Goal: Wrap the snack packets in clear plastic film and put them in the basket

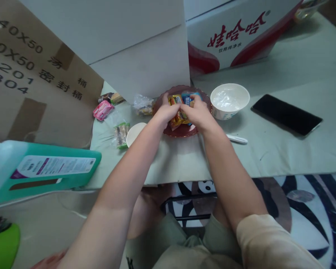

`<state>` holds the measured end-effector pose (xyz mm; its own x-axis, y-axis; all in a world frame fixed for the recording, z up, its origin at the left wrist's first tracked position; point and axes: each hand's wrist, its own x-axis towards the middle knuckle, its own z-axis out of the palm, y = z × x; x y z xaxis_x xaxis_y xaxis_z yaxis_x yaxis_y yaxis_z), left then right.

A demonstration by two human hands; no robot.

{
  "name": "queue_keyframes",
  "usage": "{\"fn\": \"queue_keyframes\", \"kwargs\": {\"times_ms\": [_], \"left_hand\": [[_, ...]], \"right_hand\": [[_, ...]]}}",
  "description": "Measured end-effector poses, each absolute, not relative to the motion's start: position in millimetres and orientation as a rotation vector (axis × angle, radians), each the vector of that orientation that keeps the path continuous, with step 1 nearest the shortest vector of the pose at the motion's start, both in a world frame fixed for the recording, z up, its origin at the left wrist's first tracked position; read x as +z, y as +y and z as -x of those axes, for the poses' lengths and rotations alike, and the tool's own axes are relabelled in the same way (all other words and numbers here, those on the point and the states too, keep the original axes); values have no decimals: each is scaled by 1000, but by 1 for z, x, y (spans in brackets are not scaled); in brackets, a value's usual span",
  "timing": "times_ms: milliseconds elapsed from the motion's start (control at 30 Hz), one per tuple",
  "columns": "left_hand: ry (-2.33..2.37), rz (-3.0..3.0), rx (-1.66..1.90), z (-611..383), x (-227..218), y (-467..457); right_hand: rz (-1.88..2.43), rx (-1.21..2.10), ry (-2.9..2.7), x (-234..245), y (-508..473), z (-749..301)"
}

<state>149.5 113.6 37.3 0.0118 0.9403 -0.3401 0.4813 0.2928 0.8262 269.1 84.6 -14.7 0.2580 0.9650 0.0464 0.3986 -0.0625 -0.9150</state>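
A dark red plate (181, 131) with a wavy rim lies in front of the white box. Small snack packets are in it: a gold-yellow one (175, 100) and a blue one with white lettering (187, 98). My left hand (167, 111) is closed around the left side of the gold-yellow packet, its thumb laid across the front. My right hand (197, 112) grips the blue packet from the right, fingers curled over its top. Both thumbs meet in the middle, covering part of the packets. Whether the packets rest on the plate or are slightly raised, I cannot tell.
To the right are a white bowl (230, 98), a white-handled utensil (237, 139) and a black phone (287, 114). Leftward lie a pink packet (103, 110), wrapped snacks (122, 135), another white bowl (134, 133) and a green liquid jug (55, 166). Boxes (145, 56) stand behind.
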Motion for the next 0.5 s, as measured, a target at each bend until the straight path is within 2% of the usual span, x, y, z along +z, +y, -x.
{"fn": "queue_keyframes", "kwargs": {"times_ms": [100,267,500], "left_hand": [[1598,-1264,632,-150,36,114],[1552,-1168,683,-154,34,111],[1493,-1207,856,-148,24,110]], "right_hand": [[1770,927,-1133,-8,85,-265],[1803,932,-1138,-5,78,-266],[1711,649,-1173,-21,85,-266]]}}
